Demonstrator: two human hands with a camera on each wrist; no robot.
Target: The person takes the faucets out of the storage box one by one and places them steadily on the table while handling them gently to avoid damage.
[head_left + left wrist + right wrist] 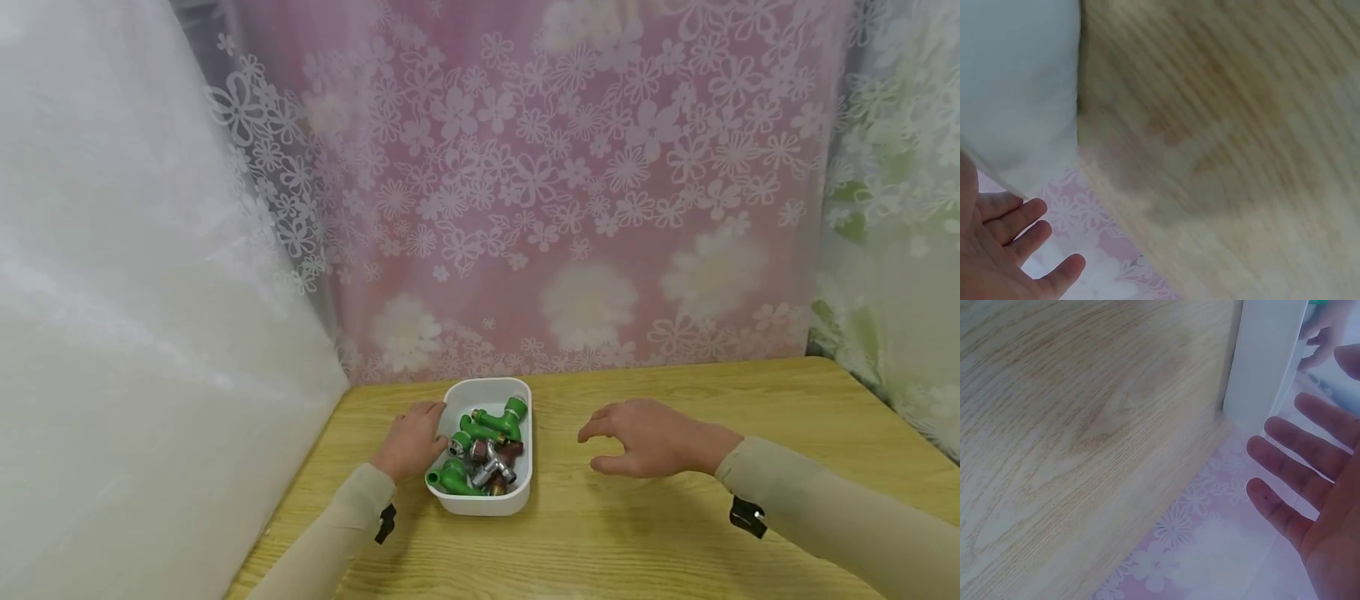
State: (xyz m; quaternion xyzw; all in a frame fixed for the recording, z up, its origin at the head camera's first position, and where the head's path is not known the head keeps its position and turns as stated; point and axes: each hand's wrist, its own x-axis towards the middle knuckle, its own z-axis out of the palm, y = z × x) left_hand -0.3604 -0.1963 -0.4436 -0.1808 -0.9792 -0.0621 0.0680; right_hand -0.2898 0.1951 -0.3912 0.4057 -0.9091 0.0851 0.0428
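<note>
White sides of the tub (487, 506) stand close by the left hand (412, 440), which we see at its nine o'clock by the rim, fingers loosely extended; we cannot tell whether it presses there. At three o'clock, well apart from the tub, we see the right hand (648, 437) over the table (600, 550), thumb and fingers parted, with nothing in its hold.

The tub sits near the table's far edge, its long axis running twelve to six o'clock. Inside it we count three green taps (512, 427) and one silver tap (492, 465); the dark red taps (511, 450) overlap too much for us to count. The farthest green one has its thick head toward one o'clock, the middle one its brass-coloured end toward four, the nearest its mouth toward nine. The silver one sends one end toward four, another toward seven.

Beyond, we find two sleeves (825, 492), two black wrist devices (746, 517) and, at twelve, one pink curtain (570, 167).
</note>
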